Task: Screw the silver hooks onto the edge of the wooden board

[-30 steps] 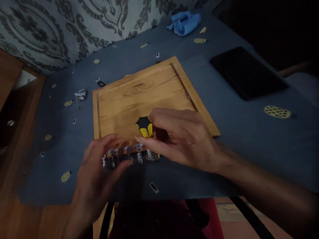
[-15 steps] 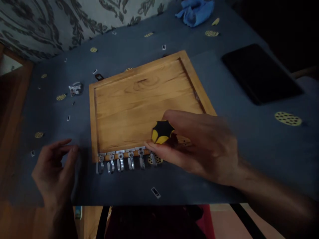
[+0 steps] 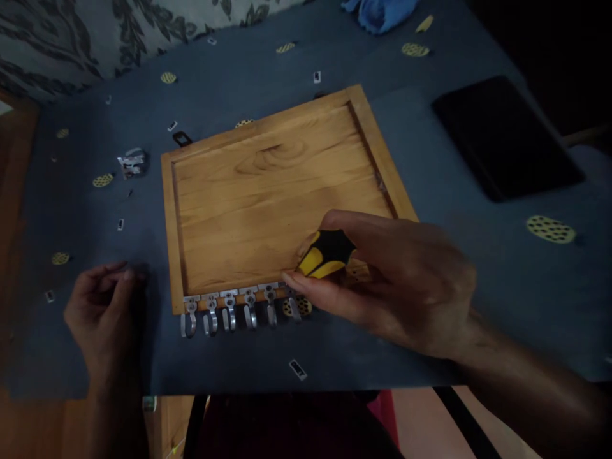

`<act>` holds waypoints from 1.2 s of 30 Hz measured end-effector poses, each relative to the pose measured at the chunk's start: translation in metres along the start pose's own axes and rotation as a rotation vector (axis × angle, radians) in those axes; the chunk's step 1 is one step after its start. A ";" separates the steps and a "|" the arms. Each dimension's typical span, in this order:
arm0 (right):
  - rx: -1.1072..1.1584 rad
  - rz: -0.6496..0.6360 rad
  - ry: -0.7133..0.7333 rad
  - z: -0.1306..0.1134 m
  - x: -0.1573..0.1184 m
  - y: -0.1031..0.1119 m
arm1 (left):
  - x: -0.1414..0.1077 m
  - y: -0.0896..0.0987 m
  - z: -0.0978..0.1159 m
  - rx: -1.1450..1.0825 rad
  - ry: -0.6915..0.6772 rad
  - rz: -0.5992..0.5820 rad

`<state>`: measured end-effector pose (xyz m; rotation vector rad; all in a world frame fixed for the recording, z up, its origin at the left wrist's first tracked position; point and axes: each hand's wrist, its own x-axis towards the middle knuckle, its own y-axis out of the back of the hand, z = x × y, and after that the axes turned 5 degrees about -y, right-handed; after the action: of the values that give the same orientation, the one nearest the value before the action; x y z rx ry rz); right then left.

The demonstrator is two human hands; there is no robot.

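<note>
In my right hand (image 3: 396, 287) is a screwdriver, its black and yellow handle (image 3: 329, 252) pointing up at me. Its shaft and tip are hidden behind my fingers, above the near edge of a framed wooden board (image 3: 272, 204). A row of several silver metal hooks (image 3: 229, 309) lines that edge, hanging over it. The last hook on the right (image 3: 293, 306) is partly covered by my fingertips. My left hand (image 3: 102, 312) rests on the table left of the board, thumb and fingertips brought together; whether anything small is between them cannot be made out.
On the patterned blue tablecloth (image 3: 229, 366), several loose hooks (image 3: 132, 163) lie left of the board beside a small screw (image 3: 129, 193). A black tablet-like slab (image 3: 507, 137) is at the right. A blue cloth (image 3: 382, 13) lies at the back, and a patterned wall (image 3: 86, 44) rises behind.
The screwdriver handle has tilted and shifted slightly right with my right hand. My left thumb and fingers have come together. The view has moved a little.
</note>
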<state>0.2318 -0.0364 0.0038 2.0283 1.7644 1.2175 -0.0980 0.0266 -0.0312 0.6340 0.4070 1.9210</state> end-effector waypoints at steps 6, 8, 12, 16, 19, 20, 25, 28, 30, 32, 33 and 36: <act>-0.003 0.008 -0.013 0.001 0.003 -0.001 | -0.001 -0.003 0.002 -0.045 -0.004 -0.002; 0.054 0.014 0.014 0.002 0.004 -0.002 | -0.002 -0.002 0.001 -0.062 0.018 -0.004; 0.135 -0.038 -0.050 -0.001 0.006 -0.003 | 0.003 0.003 0.000 -0.096 0.045 -0.004; 0.114 -0.006 -0.072 -0.003 0.005 -0.005 | 0.018 0.006 -0.001 -0.132 0.041 -0.040; 0.118 0.000 -0.033 0.000 0.005 -0.007 | 0.033 0.006 -0.002 -0.152 -0.002 -0.044; 0.117 0.007 -0.017 0.000 0.006 -0.006 | 0.039 0.007 -0.003 -0.157 -0.016 -0.044; 0.072 0.023 0.053 -0.001 0.010 -0.002 | 0.072 0.010 -0.023 -0.116 -0.105 -0.074; 0.062 0.020 -0.001 0.002 0.008 -0.004 | 0.101 0.008 -0.042 -0.047 -0.159 -0.085; 0.091 0.099 -0.054 0.005 0.005 -0.009 | 0.121 0.002 -0.052 -0.001 -0.189 -0.100; 0.089 0.125 -0.115 0.005 0.005 -0.013 | 0.137 -0.006 -0.059 0.043 -0.232 -0.122; 0.079 0.141 -0.128 0.004 0.007 -0.015 | 0.145 -0.011 -0.060 0.065 -0.259 -0.134; -0.002 0.164 -0.115 -0.003 0.018 -0.016 | 0.162 -0.024 -0.061 0.130 -0.340 -0.164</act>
<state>0.2178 -0.0171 0.0039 2.2318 1.5710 1.1193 -0.1709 0.1837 -0.0527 0.9642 0.3560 1.6031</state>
